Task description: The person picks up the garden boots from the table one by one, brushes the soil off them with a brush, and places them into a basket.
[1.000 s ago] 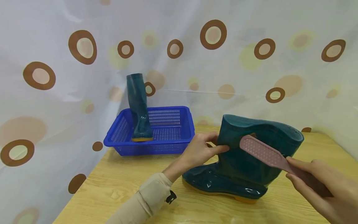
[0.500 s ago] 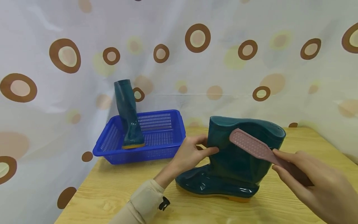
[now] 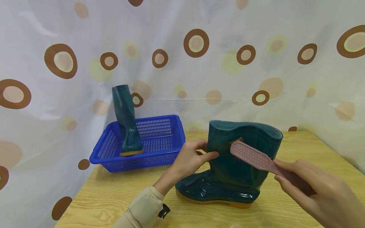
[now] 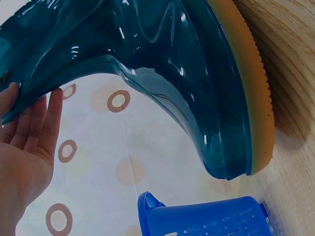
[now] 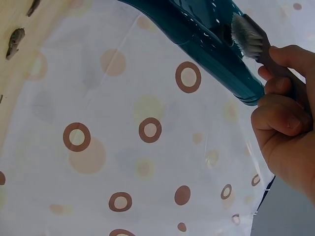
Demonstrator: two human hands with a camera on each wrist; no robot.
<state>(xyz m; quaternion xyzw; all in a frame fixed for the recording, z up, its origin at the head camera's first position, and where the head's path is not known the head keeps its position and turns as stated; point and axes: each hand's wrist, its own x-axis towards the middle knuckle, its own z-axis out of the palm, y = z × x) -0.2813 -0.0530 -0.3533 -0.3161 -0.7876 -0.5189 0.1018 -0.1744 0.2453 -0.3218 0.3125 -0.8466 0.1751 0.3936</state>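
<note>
A glossy dark green rubber boot (image 3: 239, 171) with a yellow sole stands on the table, toe to the left. My left hand (image 3: 190, 160) grips the front of its shaft, thumb on the near face and fingers around the far side; the left wrist view shows this hand (image 4: 32, 132) at the shaft. My right hand (image 3: 313, 186) holds a pinkish-brown brush (image 3: 252, 155) by its handle. In the right wrist view its pale bristles (image 5: 248, 37) face the shaft, close to a small dark patch; whether they touch it I cannot tell.
A blue perforated plastic basket (image 3: 159, 158) sits at the back left of the wooden table (image 3: 114, 196). Another green boot (image 3: 125, 117) stands upright inside it. A white curtain (image 3: 159, 25) with brown ring prints hangs behind.
The whole scene has shifted left and slightly down as the head view turned. The brush has moved a little over the boot shaft; both hands keep their holds.
</note>
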